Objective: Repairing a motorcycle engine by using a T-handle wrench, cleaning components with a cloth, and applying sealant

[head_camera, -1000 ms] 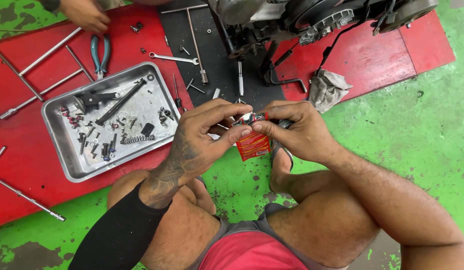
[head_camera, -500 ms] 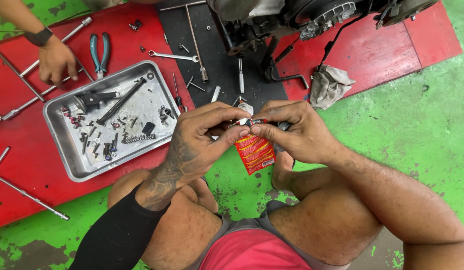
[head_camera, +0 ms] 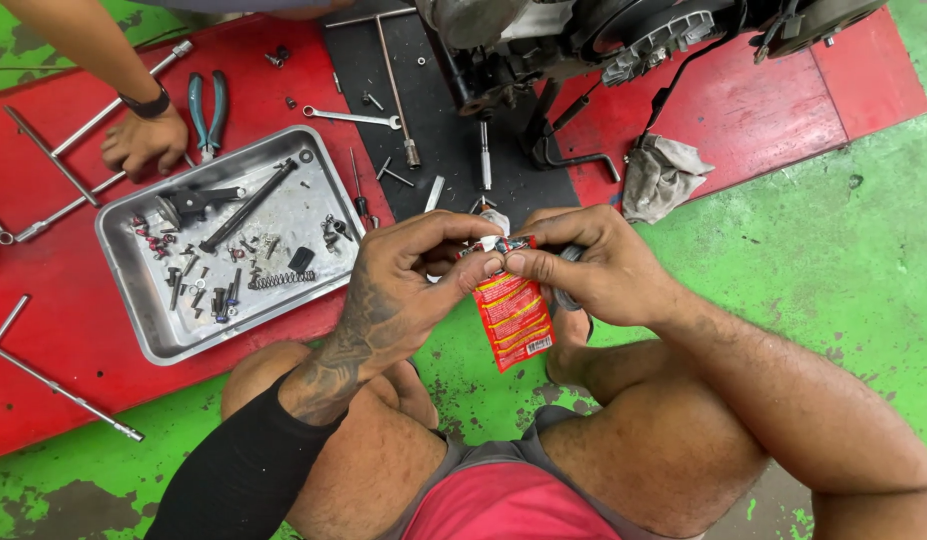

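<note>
Pinching the top edge of a small red sachet (head_camera: 512, 312), the left hand (head_camera: 409, 285) and the right hand (head_camera: 594, 265) meet at its upper corner, thumbs and forefingers closed on the foil. The sachet hangs free below the fingertips, above the green floor (head_camera: 784, 260) and between the knees. For a clean tear, hold both grips close together at the edge and keep the opening upward so the contents stay in. A steel parts tray (head_camera: 134, 290) of screws and springs lies well to the left on the red mat (head_camera: 44, 340), where another person's hand (head_camera: 144, 140) rests beside blue-handled pliers (head_camera: 206, 105).
</note>
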